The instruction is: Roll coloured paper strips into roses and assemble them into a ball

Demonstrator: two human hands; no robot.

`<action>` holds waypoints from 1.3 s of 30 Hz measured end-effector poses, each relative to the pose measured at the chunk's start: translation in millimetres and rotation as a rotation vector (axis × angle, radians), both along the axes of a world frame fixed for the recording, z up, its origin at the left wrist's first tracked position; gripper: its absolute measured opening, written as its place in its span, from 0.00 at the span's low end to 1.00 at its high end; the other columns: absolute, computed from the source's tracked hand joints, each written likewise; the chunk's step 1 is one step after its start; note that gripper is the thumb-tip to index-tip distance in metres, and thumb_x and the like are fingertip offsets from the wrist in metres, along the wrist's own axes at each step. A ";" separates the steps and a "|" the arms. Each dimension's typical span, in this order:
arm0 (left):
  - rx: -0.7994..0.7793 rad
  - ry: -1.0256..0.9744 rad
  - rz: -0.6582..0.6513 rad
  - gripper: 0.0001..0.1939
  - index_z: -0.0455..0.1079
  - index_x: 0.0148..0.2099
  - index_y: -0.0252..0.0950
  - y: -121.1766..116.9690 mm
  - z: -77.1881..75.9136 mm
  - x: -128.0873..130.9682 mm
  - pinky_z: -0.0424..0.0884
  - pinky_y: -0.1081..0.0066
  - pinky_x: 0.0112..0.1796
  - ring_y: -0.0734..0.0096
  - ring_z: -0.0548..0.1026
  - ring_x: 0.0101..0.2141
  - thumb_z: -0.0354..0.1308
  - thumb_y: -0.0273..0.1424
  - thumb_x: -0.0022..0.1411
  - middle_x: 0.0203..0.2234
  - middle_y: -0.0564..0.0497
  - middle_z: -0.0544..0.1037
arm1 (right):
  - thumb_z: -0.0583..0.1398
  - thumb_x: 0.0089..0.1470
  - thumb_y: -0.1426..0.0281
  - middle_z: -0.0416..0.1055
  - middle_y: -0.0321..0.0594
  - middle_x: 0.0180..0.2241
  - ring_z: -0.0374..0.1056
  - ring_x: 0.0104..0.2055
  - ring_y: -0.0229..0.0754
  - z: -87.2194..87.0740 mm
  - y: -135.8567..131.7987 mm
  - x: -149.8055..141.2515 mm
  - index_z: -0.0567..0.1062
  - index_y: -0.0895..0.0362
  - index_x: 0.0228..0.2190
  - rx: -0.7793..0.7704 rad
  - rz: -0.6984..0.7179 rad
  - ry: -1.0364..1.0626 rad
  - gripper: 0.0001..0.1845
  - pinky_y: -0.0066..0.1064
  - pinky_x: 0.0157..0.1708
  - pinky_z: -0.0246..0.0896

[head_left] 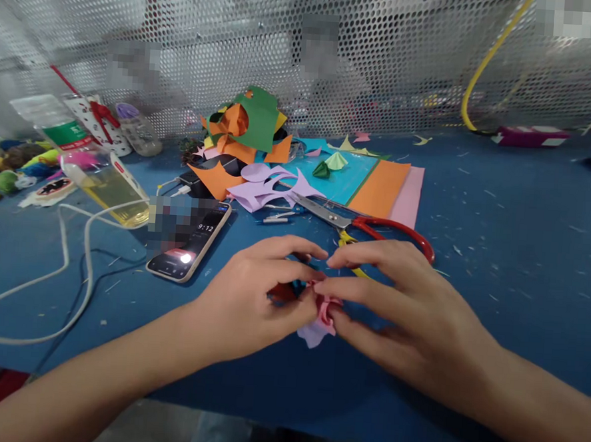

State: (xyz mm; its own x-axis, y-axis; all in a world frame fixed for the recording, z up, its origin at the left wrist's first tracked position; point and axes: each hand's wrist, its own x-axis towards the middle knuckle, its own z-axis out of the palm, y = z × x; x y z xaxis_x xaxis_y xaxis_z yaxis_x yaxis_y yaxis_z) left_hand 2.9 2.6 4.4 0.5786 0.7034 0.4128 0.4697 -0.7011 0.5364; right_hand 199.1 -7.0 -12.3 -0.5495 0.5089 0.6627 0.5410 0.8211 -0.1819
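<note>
Both my hands meet over the blue table (499,247) near its front edge. My left hand (256,292) and my right hand (401,301) pinch a small folded pink paper piece (322,319) between their fingertips. A bit of red and blue paper shows under my left fingers. Red-handled scissors (370,227) lie just behind my hands, blades pointing left.
A phone (189,241) with its screen lit lies to the left, a white cable (73,261) looping beside it. Behind are stacked coloured sheets (378,186), cut paper scraps (246,128), a clear bottle (93,162) and a perforated metal wall (386,53).
</note>
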 end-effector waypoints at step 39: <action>0.163 0.025 0.058 0.01 0.76 0.31 0.35 5.3 -0.1 -5.6 0.74 0.69 0.41 0.68 0.78 0.38 0.63 0.26 0.53 0.38 0.47 0.80 | 0.55 0.59 0.69 0.73 0.39 0.35 0.69 0.37 0.43 -3.2 9.1 4.4 0.76 0.52 0.32 -0.033 0.018 -0.055 0.09 0.38 0.37 0.59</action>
State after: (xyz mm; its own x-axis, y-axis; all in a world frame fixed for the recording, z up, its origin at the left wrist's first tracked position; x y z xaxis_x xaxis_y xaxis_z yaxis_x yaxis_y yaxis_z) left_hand -2.7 7.9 4.3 0.5509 0.6605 0.5102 0.5234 -0.7495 0.4053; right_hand 203.6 2.1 -15.5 -0.5938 0.5198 0.6142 0.5364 0.8247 -0.1793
